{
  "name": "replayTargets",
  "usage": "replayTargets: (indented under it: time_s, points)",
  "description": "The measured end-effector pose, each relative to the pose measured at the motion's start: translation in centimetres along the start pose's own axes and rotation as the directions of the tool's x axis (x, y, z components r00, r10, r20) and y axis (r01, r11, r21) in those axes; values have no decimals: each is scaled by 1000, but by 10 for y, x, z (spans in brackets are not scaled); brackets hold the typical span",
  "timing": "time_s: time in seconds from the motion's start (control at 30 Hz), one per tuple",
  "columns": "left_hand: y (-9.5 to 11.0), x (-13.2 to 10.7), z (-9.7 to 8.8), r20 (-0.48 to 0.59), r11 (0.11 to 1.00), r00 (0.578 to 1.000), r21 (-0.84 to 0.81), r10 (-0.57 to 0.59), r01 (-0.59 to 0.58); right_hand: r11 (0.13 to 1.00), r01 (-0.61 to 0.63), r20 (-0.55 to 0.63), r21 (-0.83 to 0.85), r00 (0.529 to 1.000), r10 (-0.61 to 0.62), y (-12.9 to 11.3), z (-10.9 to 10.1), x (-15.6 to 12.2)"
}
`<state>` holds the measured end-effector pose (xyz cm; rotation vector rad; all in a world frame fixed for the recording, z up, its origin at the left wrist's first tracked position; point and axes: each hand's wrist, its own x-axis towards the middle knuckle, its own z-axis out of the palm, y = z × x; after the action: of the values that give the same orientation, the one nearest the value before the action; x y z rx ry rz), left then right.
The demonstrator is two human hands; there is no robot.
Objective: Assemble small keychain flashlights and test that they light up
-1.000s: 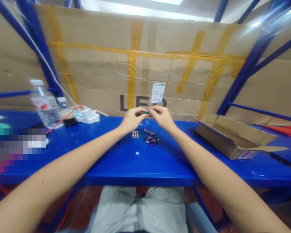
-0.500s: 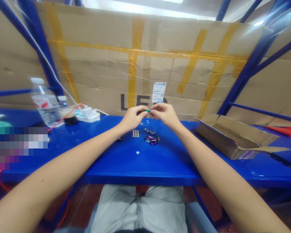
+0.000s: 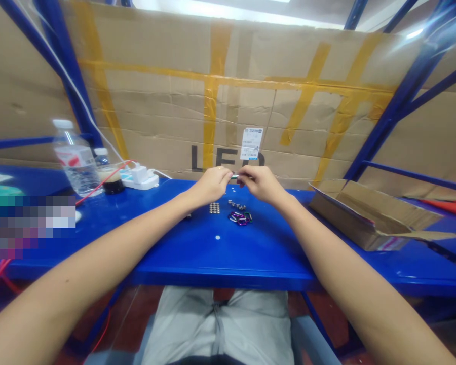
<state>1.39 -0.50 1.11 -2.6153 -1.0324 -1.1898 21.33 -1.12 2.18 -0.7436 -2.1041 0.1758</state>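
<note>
Above the far part of the blue table (image 3: 197,253), both hands meet at a small green carabiner (image 3: 234,177), most of it covered by fingers. Only a slim green and silver strip shows. My left hand (image 3: 215,183) pinches its left end, fingers closed. From the other side, my right hand (image 3: 264,183) is closed on the right end. Below them, small round metal pieces (image 3: 215,208) sit in neat rows. Beside these lies a looser line of small metal parts (image 3: 237,205). Nearer to me is a little pile of purple and dark carabiners (image 3: 240,218).
An open cardboard box (image 3: 342,218) stands on the right. To the left are a water bottle (image 3: 76,165), a cup with dark liquid (image 3: 113,182), a white power strip (image 3: 146,180) and red cables. A large taped cardboard sheet (image 3: 167,116) rises behind the table.
Both hands stay together at the carabiner. Their fingers have shifted, and less green shows between them. The whole view has moved slightly.
</note>
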Motion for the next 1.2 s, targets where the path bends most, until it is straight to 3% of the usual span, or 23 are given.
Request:
replayTargets:
  time_s: [0.17, 0.3, 0.4, 0.57, 0.73, 0.8, 0.9, 1.07, 1.2]
  points:
    - [-2, 0, -3, 50, 998, 999, -57, -15, 17, 1000, 7, 22, 1, 1000, -7, 0, 4, -2]
    - [2, -3, -3, -4, 994, 999, -95, 53, -54, 968, -176, 69, 180, 984, 166, 0, 7, -3]
    - [2, -5, -2, -4, 991, 993, -60, 120, -120, 897, -295, 139, 328, 955, 263, -2, 7, -2]
    - [-3, -5, -1, 41, 965, 968, 78, 248, -251, 795, -373, 175, 479, 928, 329, -3, 7, -1]
    - [-3, -4, -4, -4, 913, 928, 179, 372, -365, 574, -519, 302, 634, 849, 434, -3, 6, 1]
    - [-2, -4, -5, -24, 910, 922, 173, 387, -377, 531, -538, 327, 655, 834, 444, -5, 6, 1]
    - [-2, -5, -4, -53, 922, 927, 138, 371, -361, 577, -511, 285, 637, 852, 440, -7, 6, 2]
    - [-1, -5, -2, -23, 970, 970, 34, 243, -242, 720, -426, 183, 549, 901, 393, -8, 8, 2]
    - [-1, -6, -3, -26, 975, 976, -49, 214, -216, 744, -430, 196, 512, 902, 386, -7, 6, 1]
